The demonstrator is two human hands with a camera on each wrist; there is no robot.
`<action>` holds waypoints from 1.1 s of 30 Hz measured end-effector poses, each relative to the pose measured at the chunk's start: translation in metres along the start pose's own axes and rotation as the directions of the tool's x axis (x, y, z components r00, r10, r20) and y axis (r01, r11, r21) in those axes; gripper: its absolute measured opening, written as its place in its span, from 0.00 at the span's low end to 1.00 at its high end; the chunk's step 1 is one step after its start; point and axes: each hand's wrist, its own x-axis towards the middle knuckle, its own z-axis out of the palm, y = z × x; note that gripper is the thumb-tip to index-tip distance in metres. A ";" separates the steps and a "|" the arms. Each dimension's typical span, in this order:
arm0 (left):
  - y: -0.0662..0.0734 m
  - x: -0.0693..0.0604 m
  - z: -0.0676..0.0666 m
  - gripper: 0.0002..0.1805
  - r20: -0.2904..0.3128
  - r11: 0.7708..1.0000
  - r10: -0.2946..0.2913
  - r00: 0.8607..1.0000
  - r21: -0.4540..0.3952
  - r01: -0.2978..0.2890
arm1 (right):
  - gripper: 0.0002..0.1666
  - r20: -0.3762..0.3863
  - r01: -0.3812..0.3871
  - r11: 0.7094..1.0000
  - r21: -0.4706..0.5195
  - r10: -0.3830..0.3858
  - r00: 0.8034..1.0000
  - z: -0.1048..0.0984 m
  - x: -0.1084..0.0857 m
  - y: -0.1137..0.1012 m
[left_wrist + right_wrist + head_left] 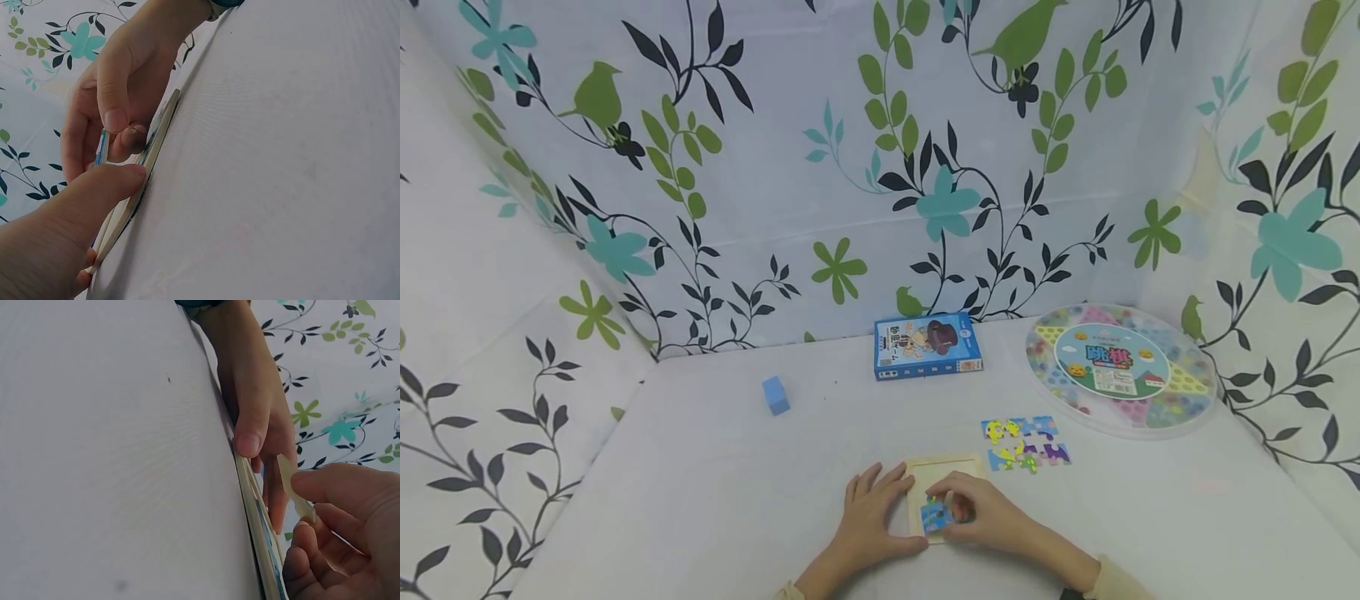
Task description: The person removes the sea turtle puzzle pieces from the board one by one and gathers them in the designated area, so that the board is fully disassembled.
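Observation:
My right hand (988,510) pinches a small puzzle piece (295,487) between thumb and fingers, over a pale wooden puzzle tray (945,461). The piece's plain cream side faces the right wrist camera; a thin blue edge shows in the left wrist view. Blue printed puzzle pieces (936,518) show in the tray's near part, partly covered by that hand. My left hand (870,518) rests along the tray's left side, fingers spread, its thumb touching the near edge. Right of the tray lies a group of loose puzzle pieces (1028,444), blue with yellow and purple.
A blue game box (927,346) lies at the back, close to the patterned curtain (760,167). At the right back is a round, clear-lidded board game case (1120,367). A small blue block (776,396) stands on the white table (715,467) at the left.

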 end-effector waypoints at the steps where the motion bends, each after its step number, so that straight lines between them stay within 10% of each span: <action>1: 0.000 0.000 0.000 0.43 0.007 1.000 -0.006 1.000 0.000 0.006 | 0.23 0.000 0.001 1.000 0.003 -0.001 1.000 -0.002 0.000 -0.001; 16: 0.002 0.001 0.000 0.44 0.062 0.998 -0.065 0.996 0.020 0.064 | 0.16 -0.174 -0.180 0.981 -0.075 0.164 0.971 -0.046 -0.028 -0.021; 33: 0.001 0.001 0.000 0.45 0.076 0.996 -0.082 0.994 0.029 0.080 | 0.12 -0.223 -0.218 0.962 -0.162 0.179 0.958 -0.063 -0.056 0.017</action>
